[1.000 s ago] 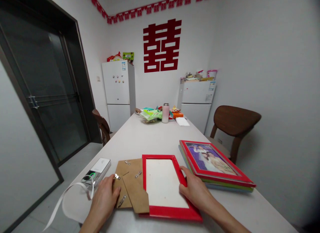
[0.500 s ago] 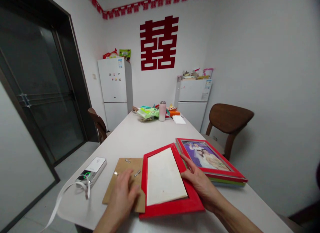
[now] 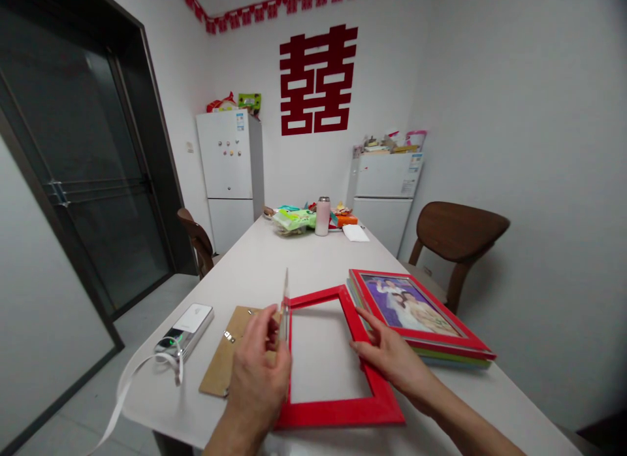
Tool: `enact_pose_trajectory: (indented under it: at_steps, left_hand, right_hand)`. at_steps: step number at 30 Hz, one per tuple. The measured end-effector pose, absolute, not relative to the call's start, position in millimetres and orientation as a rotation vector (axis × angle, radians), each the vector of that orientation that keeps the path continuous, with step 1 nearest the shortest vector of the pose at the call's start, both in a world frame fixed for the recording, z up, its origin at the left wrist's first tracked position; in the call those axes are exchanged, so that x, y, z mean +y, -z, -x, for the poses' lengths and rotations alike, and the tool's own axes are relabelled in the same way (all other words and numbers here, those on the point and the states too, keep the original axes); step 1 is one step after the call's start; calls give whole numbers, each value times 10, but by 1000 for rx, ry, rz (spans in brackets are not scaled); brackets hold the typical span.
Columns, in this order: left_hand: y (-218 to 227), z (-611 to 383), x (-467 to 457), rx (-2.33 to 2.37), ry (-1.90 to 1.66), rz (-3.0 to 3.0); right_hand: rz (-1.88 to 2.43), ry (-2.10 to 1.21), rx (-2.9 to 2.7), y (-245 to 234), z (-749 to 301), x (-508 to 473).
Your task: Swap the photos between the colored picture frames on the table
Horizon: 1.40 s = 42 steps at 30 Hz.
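My left hand (image 3: 258,371) grips a thin white sheet (image 3: 285,306), turned up nearly edge-on at the left side of a red picture frame (image 3: 337,413). The frame lies tilted in front of me, and the pale table shows through its opening. My right hand (image 3: 392,355) holds the frame's right side, thumb on the inner edge and fingers along the border. Partly behind my left hand is a brown backing board (image 3: 215,371) with small metal clips, flat on the table. How my left fingertips meet the sheet is partly hidden.
A stack topped by a red-framed photo (image 3: 411,306) lies right of my right hand. At the left is a power bank (image 3: 189,328) with a white cable. A pink bottle (image 3: 322,217) and green packets (image 3: 296,221) stand at the far end. A brown chair (image 3: 455,230) is at the right.
The white sheet lay across the frame's opening and is now lifted out and stood up by my left hand, which has moved right from the backing board. My right hand keeps its hold.
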<state>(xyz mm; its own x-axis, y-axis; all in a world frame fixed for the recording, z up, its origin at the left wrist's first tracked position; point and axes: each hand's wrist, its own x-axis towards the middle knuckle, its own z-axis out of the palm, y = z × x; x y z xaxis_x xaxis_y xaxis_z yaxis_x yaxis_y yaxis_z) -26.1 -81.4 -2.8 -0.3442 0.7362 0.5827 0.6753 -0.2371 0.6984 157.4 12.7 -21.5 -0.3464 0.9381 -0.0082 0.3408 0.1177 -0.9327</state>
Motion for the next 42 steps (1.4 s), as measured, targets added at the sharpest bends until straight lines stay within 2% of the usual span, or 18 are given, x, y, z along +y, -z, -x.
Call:
enact_pose_trajectory:
  at_steps: [3, 7, 11, 19, 23, 26, 30, 33, 39, 42]
  left_hand:
    - [208, 636, -891, 1919, -1689, -1288]
    - [572, 936, -943, 1778, -1581, -1022]
    - [703, 946, -986, 1941, -1437, -1192]
    - [581, 864, -1066, 2180, -1107, -1612]
    - [612, 881, -1077, 2224, -1077, -1722]
    - [632, 848, -1055, 2242, -1084, -1808]
    - [628, 722, -1019, 2195, -1060, -1932]
    - [619, 608, -1014, 2122, -995, -2030]
    - [649, 417, -914, 2024, -872, -2154]
    - [600, 365, -808, 1953, -1057, -2190]
  right_hand:
    - [1395, -763, -2105, 380, -1619, 195]
    - [1447, -507, -2330, 523, -1643, 214]
    - [1477, -372, -2437, 539, -1613, 192]
    - [1582, -207, -2550, 518, -1564, 140]
    - [1438, -107, -2434, 498, -1502, 122]
    - [1254, -424, -2291, 489, -1318, 115]
    - [1201, -1338, -1890, 533, -949, 107]
    - [1094, -1750, -1565, 583, -739, 131]
    - [1030, -1791, -1398, 480, -625, 170]
    - [912, -1747, -1377, 250, -666, 118]
